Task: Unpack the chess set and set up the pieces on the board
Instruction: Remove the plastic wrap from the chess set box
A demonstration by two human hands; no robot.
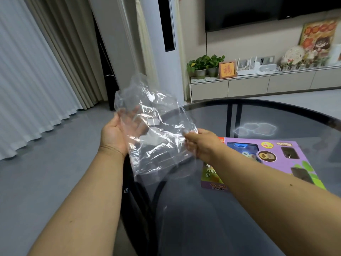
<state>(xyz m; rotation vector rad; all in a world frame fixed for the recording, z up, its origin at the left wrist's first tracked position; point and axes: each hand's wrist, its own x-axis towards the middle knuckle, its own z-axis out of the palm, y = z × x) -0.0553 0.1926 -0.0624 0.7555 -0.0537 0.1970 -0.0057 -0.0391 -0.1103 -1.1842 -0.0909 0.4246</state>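
Note:
A crumpled clear plastic wrap point(156, 126) hangs in the air over the left edge of the table. My left hand point(118, 133) is palm up with spread fingers under its left side, touching it. My right hand point(201, 143) pinches its right edge. The purple chess set box point(276, 159) lies closed on the dark glass table point(276, 115), to the right of and below my right hand, partly hidden by my right forearm. No board or pieces show.
The round glass table has a dark rim and legs showing through it. Grey floor and curtains point(36, 71) lie to the left. A low cabinet point(258, 85) with potted plants, a frame and routers stands at the back under a wall television.

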